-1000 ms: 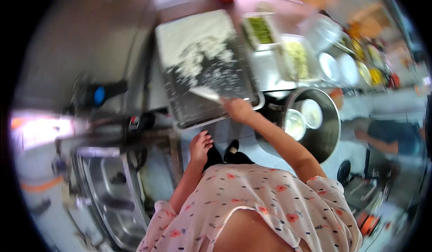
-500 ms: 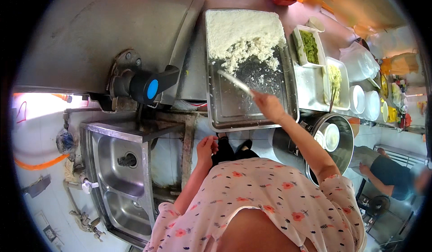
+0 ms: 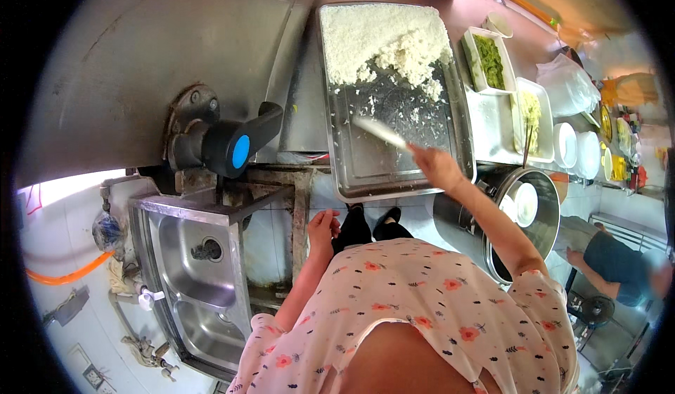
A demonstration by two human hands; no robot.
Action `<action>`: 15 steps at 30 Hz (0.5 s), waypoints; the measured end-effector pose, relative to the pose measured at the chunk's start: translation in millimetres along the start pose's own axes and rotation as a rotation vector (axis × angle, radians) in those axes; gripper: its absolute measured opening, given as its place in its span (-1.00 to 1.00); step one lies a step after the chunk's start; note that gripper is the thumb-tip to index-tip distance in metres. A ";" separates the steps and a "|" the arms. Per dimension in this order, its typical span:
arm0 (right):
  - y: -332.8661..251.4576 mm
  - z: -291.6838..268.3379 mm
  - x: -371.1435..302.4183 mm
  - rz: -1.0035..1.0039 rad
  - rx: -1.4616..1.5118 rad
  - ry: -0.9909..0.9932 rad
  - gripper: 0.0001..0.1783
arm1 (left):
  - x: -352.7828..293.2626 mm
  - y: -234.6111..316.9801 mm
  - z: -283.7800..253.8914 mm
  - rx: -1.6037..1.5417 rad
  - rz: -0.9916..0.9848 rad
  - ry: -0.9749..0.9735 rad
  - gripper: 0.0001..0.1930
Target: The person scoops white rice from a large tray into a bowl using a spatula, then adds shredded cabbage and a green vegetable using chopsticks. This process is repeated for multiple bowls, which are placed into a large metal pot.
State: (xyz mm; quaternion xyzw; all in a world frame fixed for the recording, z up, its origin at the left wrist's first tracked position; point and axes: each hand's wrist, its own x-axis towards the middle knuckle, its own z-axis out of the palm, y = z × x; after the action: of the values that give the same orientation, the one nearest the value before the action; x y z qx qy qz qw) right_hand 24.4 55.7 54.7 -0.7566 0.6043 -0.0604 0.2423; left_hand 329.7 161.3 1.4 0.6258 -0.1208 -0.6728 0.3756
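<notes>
In my right hand (image 3: pixel 439 169) is a pale rice paddle (image 3: pixel 380 132), its long flat blade slightly blurred and angled up to the left. The paddle is over the bare near part of a large metal tray (image 3: pixel 380 176). White cooked rice (image 3: pixel 373 32) fills the tray's far part, with a broken, crumbly near edge and loose grains scattered below it. My left hand (image 3: pixel 323 231) is low in front of my body, near the tray's near left corner. Its fingers are loosely bent and apart, and nothing shows in them.
Right of the tray stand a container of green shreds (image 3: pixel 489 62), a container of pale shreds (image 3: pixel 531 121) and white tubs (image 3: pixel 564 145). A steel pot (image 3: pixel 541 236) is below them. Left are a black-handled steel appliance (image 3: pixel 232 144) and a sink (image 3: pixel 190 274). Another person (image 3: pixel 619 267) is far right.
My right hand and the paddle have moved slightly right and a little down along the tray. More of the rice's near edge looks pushed back. The left hand stays nearly where it was.
</notes>
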 end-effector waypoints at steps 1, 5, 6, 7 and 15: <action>-1.3 11.0 -9.2 -0.055 0.055 0.055 -0.58 | 1.1 0.7 0.6 0.005 0.000 -0.012 -0.79; 21.5 33.6 46.9 0.091 -0.079 0.257 -0.64 | 6.4 0.9 1.7 0.027 -0.003 -0.036 -0.78; 33.7 28.8 68.8 0.129 -0.086 0.289 -0.65 | 6.0 -0.4 -0.1 0.034 -0.008 -0.038 -0.78; 41.5 25.4 81.2 0.171 -0.092 0.327 -0.65 | 4.2 -0.5 -1.0 0.043 -0.004 -0.044 -0.78; -33.0 36.4 27.9 -0.002 0.011 0.073 -0.63 | 5.0 -6.3 -15.2 -0.005 -0.016 0.029 -0.80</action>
State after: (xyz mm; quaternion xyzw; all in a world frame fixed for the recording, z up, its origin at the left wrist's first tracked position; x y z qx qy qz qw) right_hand 74.9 45.1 31.8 -0.7533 0.6115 -0.0914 0.2241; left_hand 342.0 167.1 -9.2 0.6354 -0.1085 -0.6671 0.3736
